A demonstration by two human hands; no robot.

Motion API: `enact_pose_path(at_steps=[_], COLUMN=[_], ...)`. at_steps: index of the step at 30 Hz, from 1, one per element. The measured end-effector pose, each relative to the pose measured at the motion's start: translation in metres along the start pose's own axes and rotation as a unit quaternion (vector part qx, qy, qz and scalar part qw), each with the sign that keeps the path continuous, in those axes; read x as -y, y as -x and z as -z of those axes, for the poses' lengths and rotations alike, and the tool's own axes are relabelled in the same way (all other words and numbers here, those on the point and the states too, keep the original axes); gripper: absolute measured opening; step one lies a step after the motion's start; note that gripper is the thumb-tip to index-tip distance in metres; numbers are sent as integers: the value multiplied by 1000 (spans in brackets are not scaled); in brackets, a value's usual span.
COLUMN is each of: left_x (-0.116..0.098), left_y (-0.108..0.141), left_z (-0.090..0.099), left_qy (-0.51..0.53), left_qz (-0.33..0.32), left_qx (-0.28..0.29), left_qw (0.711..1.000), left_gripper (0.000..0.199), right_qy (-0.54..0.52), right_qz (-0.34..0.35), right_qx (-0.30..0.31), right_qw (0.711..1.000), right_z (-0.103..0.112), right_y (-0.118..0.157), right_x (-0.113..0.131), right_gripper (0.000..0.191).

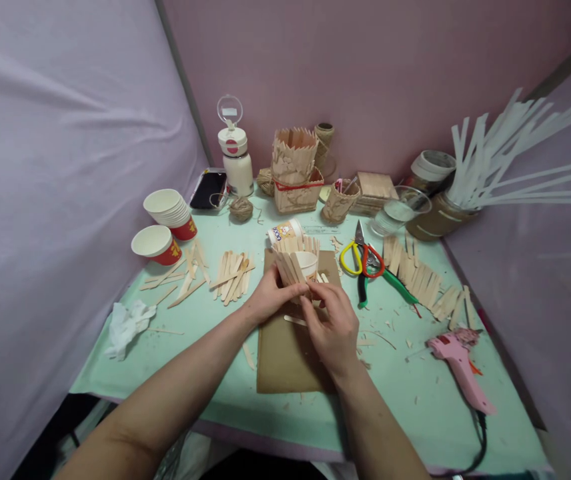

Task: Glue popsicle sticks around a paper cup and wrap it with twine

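The brown board (293, 367) lies on the bench (225, 407), and over its far half the hands work on a paper cup (308, 264) with wooden sticks (291, 268) standing side by side around its wall. The left hand (271, 297) is curled around the cup's left side, steadying it, its thumb across the sticks. The right hand (333, 321) has its thumb and fingertips drawn close together against the cup's near side; whether they pinch a stick, I cannot tell.

Just beyond the board is a printed cup (285, 231), partly hidden. Well left of the board, a single red-and-white cup (154, 245) shows its pale inside, with a nested stack of cups (169, 212) behind it. Beyond the board to the left stands a white lidded bottle (238, 170).

Straight beyond the board is a stick-covered box (298, 197) with a red band; a jagged-rimmed holder (293, 159) stands in or behind it. Beyond the board to the right, a small stick-covered pot (339, 205) holds slim pink and metallic items. Further right of the board are a clear cup (399, 213), its contents unclear, and a tilted brown container (434, 221) filled with long white rods (490, 170).
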State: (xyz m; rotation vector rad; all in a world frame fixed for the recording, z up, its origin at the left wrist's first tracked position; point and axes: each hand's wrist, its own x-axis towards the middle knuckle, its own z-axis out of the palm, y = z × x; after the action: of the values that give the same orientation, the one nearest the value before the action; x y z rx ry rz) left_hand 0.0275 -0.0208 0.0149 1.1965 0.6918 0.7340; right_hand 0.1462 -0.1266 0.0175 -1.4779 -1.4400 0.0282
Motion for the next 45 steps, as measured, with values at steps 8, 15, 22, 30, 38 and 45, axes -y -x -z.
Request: enact_pose_path(at_steps=[8,15,22,30,38,45], left_x=[4,-1,0,0,0,1], left_y=[1,2,2,3,4,5], left_z=[1,0,0,-2,-3,-3], left_qy=[-22,-43,-51,-62,-88,-119], left_qz=[-1,5,9,17,3,-9], left_qx=[-34,-46,-53,-66,-68,-69], left_qw=[999,998,997,996,994,990], left_gripper=[78,78,79,79,74,70], right_qy=[4,4,-19,-4,4,2], right_qz=[-7,-13,-33,-26,-28,-24], right_qx=[-9,-16,-27,-39,-44,-40], right_qw=[1000,1000,999,999,999,999], right_z=[-1,-1,-1,1,0,-1], right_y=[2,2,2,1,2,2], right_x=[1,1,3,3,2,2], right_gripper=[24,18,15,16,16,16])
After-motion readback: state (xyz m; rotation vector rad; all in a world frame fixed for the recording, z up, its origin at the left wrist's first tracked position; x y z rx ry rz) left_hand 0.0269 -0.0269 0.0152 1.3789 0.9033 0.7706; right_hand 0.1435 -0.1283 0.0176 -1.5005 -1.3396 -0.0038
